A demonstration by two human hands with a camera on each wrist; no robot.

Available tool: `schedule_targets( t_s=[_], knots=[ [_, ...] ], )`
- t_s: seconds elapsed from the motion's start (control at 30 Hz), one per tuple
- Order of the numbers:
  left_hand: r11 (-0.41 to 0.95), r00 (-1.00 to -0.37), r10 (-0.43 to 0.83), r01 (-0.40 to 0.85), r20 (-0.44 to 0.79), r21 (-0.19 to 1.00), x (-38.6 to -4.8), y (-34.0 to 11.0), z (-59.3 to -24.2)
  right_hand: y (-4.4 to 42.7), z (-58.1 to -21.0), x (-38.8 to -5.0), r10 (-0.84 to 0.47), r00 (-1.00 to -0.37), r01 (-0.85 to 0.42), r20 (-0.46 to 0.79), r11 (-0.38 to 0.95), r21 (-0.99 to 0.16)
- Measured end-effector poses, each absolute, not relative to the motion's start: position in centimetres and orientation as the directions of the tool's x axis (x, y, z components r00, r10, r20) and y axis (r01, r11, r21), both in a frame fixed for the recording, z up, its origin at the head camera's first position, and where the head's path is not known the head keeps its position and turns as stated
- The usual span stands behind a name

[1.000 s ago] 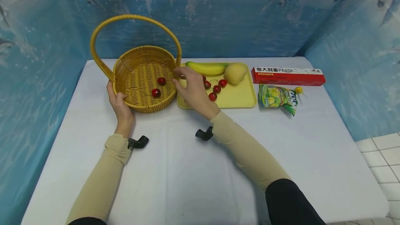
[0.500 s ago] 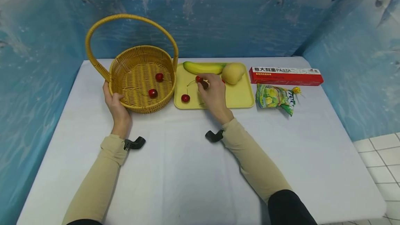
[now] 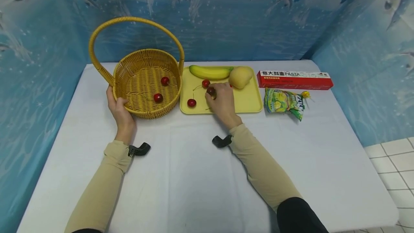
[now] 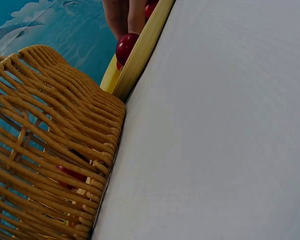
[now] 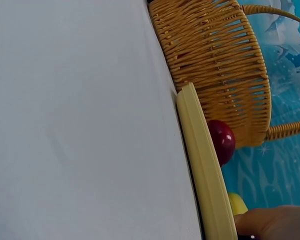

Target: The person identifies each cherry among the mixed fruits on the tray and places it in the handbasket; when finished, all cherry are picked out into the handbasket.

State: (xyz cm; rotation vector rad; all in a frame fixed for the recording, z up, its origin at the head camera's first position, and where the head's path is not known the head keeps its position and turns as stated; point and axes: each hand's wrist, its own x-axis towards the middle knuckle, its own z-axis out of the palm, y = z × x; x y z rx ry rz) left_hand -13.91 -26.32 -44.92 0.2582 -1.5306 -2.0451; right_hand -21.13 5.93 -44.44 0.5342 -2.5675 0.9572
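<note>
My left hand (image 3: 123, 116) grips the left side of a round wicker basket (image 3: 121, 82) with a tall arched handle; its thumb lies near the rim and the other fingers are mostly hidden. Two cherries, one (image 3: 165, 81) above the other (image 3: 158, 97), lie inside. Over a yellow tray (image 3: 244, 105), my right hand (image 3: 224, 101) pinches a dark red cherry (image 3: 211, 91) between thumb and fingers. Left of that hand, another cherry (image 3: 191, 103) with a stem rests on the tray, and a further cherry (image 3: 206, 83) lies just above. A bit of red shows behind the hand.
A banana (image 3: 210, 72) and a round yellow fruit (image 3: 240, 77) lie along the tray's back. Right of the tray are a red pasta box (image 3: 295, 80) and a green snack bag (image 3: 283, 101). A patterned blue curtain (image 3: 226, 28) rises behind the white-covered table (image 3: 194, 175).
My right hand has moved from the basket's right rim to the tray's cherries, where it now pinches one. My left hand keeps holding the basket.
</note>
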Motion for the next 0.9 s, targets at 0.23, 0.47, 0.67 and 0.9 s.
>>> schedule_targets(
  t_s=[0.23, 0.47, 0.67, 0.9],
  knots=[
    [-0.160, -0.817, -0.547, 0.318, 0.184, 0.934, -13.9, -26.6, -44.6, 5.6, -44.3, -20.9, -0.257, -0.883, -0.450, 0.393, 0.701, -0.553],
    [-0.135, -0.802, -0.564, 0.326, 0.198, 0.936, -13.9, -26.9, -44.3, 4.9, -43.8, -20.8, -0.252, -0.826, -0.540, 0.504, 0.606, -0.584],
    [-0.131, -0.806, -0.565, 0.300, 0.177, 0.945, -14.0, -26.8, -44.6, 3.9, -42.9, -19.9, -0.282, -0.771, -0.626, 0.571, 0.500, -0.598],
    [-0.132, -0.807, -0.566, 0.293, 0.171, 0.947, -13.8, -26.5, -44.9, 1.8, -40.5, -18.7, -0.348, -0.722, -0.690, 0.599, 0.424, -0.586]
  ],
)
